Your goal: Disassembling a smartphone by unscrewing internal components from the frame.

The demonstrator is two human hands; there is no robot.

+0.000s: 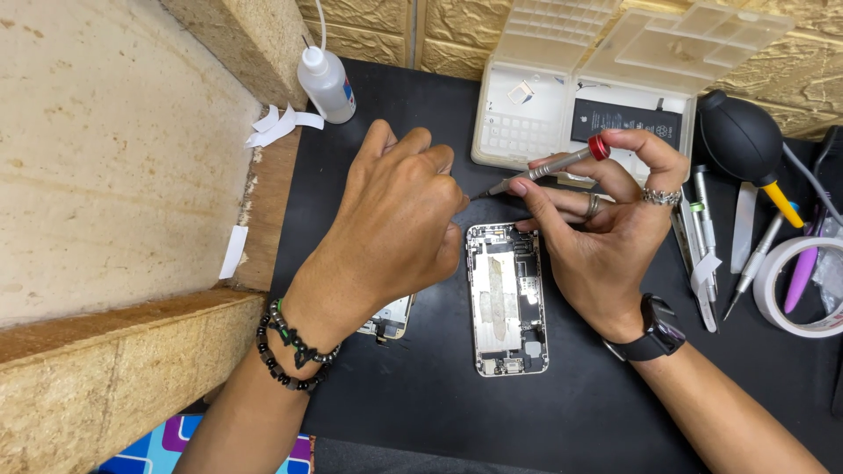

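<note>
Black matting is covering the desk (421, 412), with rough tan blocks walling it in on the left and embossed yellowish panels running along the back. An opened phone body (507, 298) is lying face up near the middle of the mat, its long axis running away from the person, top end toward the back wall.

The right hand (606, 237) is pinching a slim grey screwdriver (549, 167) with a red cap; thumb and two fingers are closed around the shaft while the forefinger is curling over the cap. The tool is slanting down and leftward, so its tip is hanging just beyond the phone's top edge, above and slightly left of it. The left hand (395, 219) is hovering right at that tip, fingers curled tightly inward; I cannot tell whether they are holding anything small. Both hands are meeting just past the phone's upper left corner, the left one slightly nearer the tip.

Under the left wrist a detached phone part (391, 318) is peeking out. A white dropper bottle (327, 83) is standing at the back left, a pale parts tray (527, 114) is lying open behind the phone, and a black air blower (742, 140), spare tools and a tape roll (803, 281) are sitting to the right.
</note>
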